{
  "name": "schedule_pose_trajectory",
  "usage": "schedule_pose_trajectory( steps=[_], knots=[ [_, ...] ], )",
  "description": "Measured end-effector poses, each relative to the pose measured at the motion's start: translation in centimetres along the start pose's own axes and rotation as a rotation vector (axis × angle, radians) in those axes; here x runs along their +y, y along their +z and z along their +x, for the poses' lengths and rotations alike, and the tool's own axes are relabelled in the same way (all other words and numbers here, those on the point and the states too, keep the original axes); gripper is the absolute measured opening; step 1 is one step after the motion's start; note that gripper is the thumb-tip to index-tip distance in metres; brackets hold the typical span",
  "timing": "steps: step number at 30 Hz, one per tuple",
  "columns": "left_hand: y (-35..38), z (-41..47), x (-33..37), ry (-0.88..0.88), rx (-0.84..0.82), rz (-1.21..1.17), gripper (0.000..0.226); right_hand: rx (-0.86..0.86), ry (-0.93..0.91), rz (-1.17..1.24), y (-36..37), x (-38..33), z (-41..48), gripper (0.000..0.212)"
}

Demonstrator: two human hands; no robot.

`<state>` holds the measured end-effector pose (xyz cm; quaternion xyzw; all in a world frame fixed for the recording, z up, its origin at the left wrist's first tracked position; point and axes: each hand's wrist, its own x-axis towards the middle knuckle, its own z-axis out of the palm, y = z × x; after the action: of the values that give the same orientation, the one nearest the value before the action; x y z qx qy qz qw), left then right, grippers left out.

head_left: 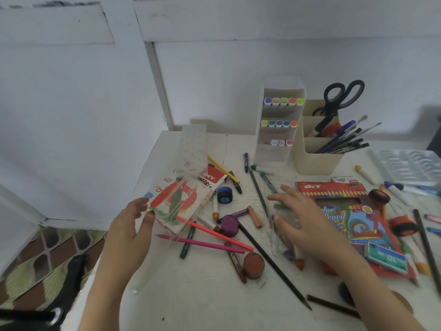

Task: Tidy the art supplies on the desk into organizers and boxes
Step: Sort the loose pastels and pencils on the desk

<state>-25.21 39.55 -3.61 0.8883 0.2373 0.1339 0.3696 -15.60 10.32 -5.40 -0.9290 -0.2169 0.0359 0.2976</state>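
Fingers of left hand around near end of clear case

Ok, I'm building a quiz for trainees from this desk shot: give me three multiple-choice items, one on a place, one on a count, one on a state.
1. Where are the black scissors? A) flat on the desk B) in the cream organizer C) on the floor
2. How many markers fill the clear rack's top tier? A) three B) five C) eight
3. What is the left hand doing? A) gripping the clear case B) lying flat on the desk C) holding a pencil
Answers: 1 B, their handles stick up from its back compartment; 2 B, five coloured caps show in a row; 3 A, its fingers curl round the case's edge.
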Motion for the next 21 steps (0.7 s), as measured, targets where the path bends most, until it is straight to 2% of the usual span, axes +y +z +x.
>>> schedule_pose_trajectory(
  steps=[10,21],
  knots=[
    [1.9,-0.3,2.6,0.187,0.047,-0.068,0.026,0.16,0.011,0.059,-1.2,1.4,-1.4,0.037],
    [7.6,-0.2,6.9,0.391,-0.048,-0.183,0.029,0.32,0.17,0.092,-5.0,5.4,-6.3,0.033]
  ],
)
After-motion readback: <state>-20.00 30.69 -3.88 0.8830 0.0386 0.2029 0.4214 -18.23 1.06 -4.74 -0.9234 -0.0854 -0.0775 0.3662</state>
